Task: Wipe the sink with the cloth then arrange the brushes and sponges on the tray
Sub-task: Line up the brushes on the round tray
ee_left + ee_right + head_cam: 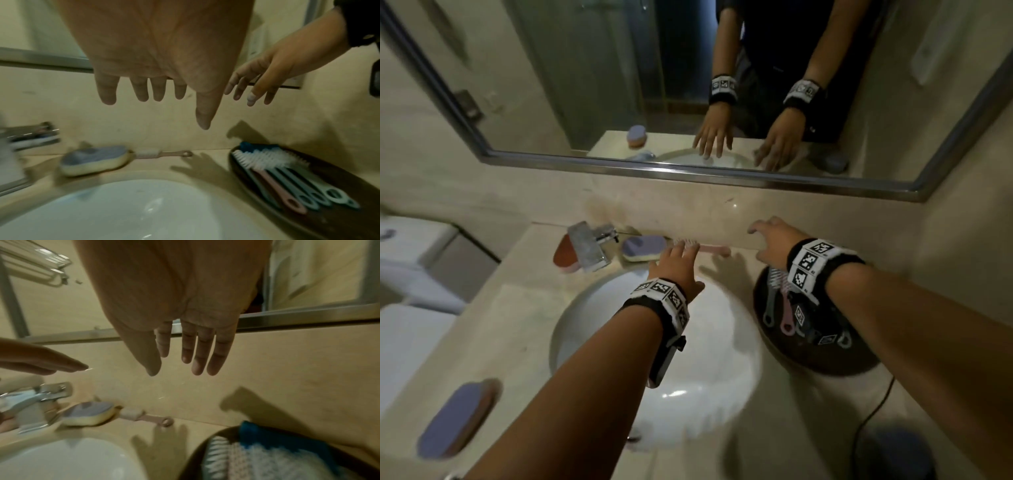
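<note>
Counter [722, 445]: beige stone, filling the lower part of the head view, with a mirror [585, 85] across the top of the frame.

Sink [705, 359]: white oval basin, centre of the head view, set into the counter. A chrome tap [589, 248] stands at its upper-left rim.

Tray [791, 356]: dark and round, on the counter right of the sink, under the right forearm. Several long-handled brushes [287, 181] lie side by side in it, bristles toward the wall, one handle pink and the others teal or pale green; something blue [257, 145] lies behind the bristles.

Left hand [674, 263]: stretched over the far rim of the sink, fingers straight and spread, holding nothing. In the left wrist view the fingertips [108, 99] hang clear above the counter.

Right hand [774, 246]: right of centre, above the counter beyond the tray, fingers straight and a little apart, holding nothing.

Sponges: one purple-topped sponge [643, 248] lies against the back wall, between the tap and the left hand; another purple sponge [460, 418] lies at the lower left of the head view, well apart from the tray.

Pink brush [709, 249]: on the counter along the wall, just beside the first sponge, its bristle end beneath the left fingers in the head view.
</note>
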The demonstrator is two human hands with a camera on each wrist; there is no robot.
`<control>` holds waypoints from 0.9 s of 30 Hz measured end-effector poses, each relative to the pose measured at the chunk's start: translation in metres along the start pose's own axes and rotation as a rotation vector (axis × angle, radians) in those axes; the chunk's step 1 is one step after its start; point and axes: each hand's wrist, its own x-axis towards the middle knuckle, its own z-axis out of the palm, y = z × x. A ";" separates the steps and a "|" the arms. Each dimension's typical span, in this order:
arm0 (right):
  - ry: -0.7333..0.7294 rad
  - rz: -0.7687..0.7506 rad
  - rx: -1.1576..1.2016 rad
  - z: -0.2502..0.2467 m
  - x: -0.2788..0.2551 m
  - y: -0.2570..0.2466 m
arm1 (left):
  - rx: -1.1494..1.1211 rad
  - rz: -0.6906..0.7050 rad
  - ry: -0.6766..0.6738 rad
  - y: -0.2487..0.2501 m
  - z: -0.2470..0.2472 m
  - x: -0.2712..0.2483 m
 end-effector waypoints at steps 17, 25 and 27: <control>-0.004 0.153 0.030 0.091 0.098 -0.064 | -0.044 0.195 -0.146 -0.085 0.030 0.103; 0.003 0.202 0.154 0.129 0.141 -0.044 | 0.056 0.234 -0.165 -0.074 0.052 0.153; 0.025 0.193 0.146 0.136 0.144 -0.040 | 0.065 0.235 -0.125 -0.071 0.056 0.160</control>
